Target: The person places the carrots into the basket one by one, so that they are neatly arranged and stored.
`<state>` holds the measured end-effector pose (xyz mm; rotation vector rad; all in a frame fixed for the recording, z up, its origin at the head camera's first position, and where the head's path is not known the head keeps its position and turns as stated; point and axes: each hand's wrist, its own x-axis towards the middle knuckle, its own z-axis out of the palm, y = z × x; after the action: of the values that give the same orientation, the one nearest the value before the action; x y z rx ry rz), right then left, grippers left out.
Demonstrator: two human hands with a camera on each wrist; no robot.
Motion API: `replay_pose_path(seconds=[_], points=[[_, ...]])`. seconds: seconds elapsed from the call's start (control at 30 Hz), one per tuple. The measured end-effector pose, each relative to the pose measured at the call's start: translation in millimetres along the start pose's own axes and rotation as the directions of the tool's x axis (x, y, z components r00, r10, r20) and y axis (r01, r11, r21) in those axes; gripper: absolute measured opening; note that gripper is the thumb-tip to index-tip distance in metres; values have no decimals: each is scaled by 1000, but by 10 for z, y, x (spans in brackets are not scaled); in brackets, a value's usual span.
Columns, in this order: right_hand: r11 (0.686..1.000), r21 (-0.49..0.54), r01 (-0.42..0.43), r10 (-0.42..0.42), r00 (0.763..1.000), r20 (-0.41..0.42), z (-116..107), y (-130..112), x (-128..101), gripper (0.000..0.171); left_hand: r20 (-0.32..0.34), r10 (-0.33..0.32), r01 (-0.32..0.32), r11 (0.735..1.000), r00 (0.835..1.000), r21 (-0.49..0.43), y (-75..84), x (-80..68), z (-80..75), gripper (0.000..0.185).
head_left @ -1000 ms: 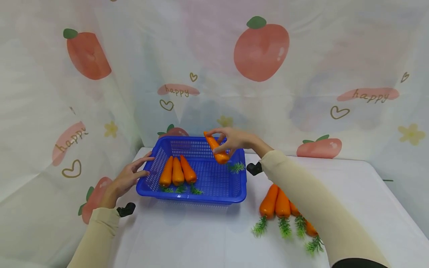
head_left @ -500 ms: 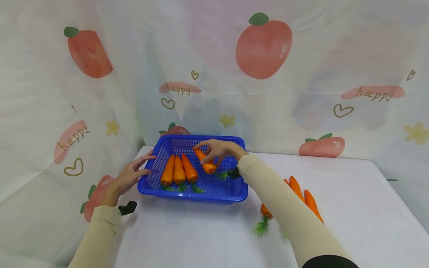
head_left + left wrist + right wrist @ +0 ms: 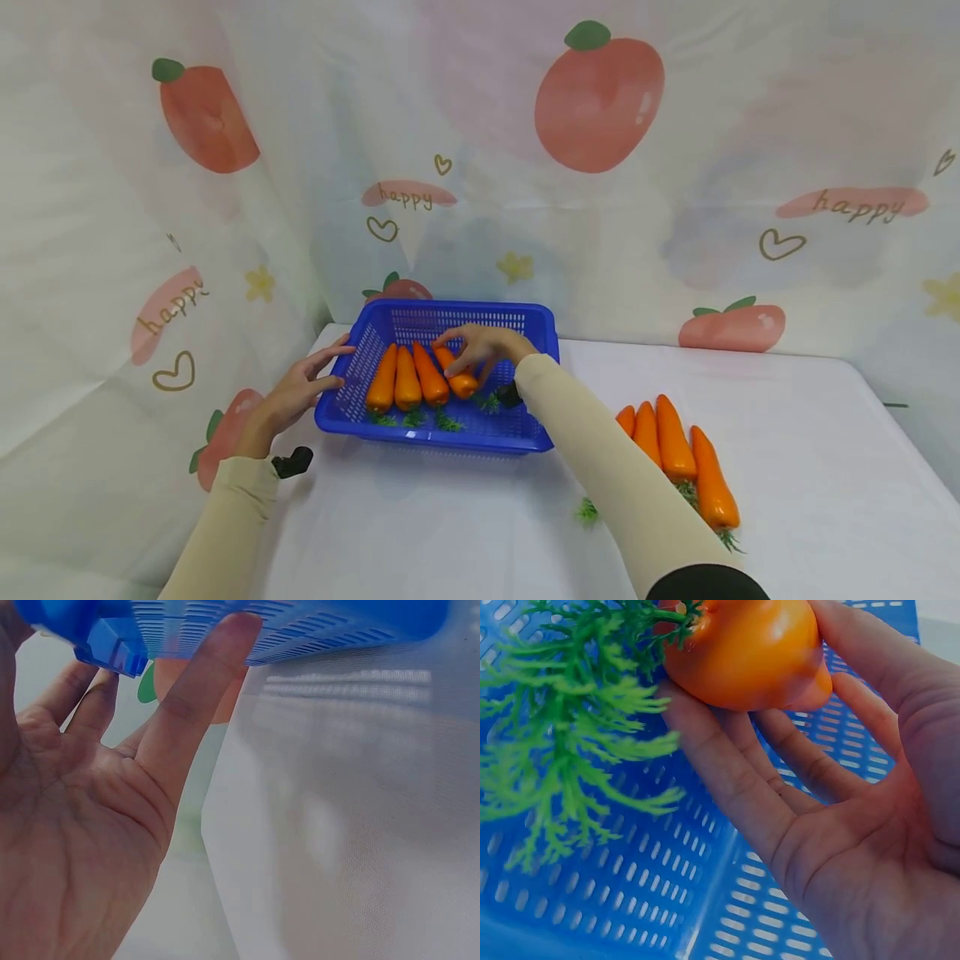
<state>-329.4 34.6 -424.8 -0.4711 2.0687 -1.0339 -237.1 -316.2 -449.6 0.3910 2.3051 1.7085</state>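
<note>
A blue plastic basket (image 3: 525, 442) with slotted walls stands on the table. Inside it, side by side on the left, lie three orange carrots (image 3: 407, 379) with green tops toward me. My right hand (image 3: 483, 343) reaches over the basket and holds another carrot (image 3: 462, 382) just right of them, tip pointing away. In the right wrist view, thumb and fingers lie around that carrot's thick end (image 3: 742, 652), its leafy top (image 3: 570, 742) hanging over the slotted floor. My left hand (image 3: 292, 398) touches the basket's left side with extended fingers; the left wrist view shows one finger against the slotted wall.
On the white table (image 3: 420, 533), right of the basket, several more carrots (image 3: 675, 446) lie in a row, partly hidden behind my right sleeve (image 3: 600, 467). A printed cloth (image 3: 480, 125) hangs behind and to the left.
My right hand has moved left and down with the carrot, from the basket's right side to beside the three carrots. My left hand stays at the rim.
</note>
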Motion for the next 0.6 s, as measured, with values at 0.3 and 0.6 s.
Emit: replay_pose_path(seconds=[0.3,0.6], points=[[1000,-7,-6,6,1000,-12,65,51,84,66,9,12,-12,1000,1000,-16,-15,16,-10,57],[999,-30,-28,28,999,-20,98,19,93,68,10,16,-15,1000,1000,-22,26,-4,-6,57]])
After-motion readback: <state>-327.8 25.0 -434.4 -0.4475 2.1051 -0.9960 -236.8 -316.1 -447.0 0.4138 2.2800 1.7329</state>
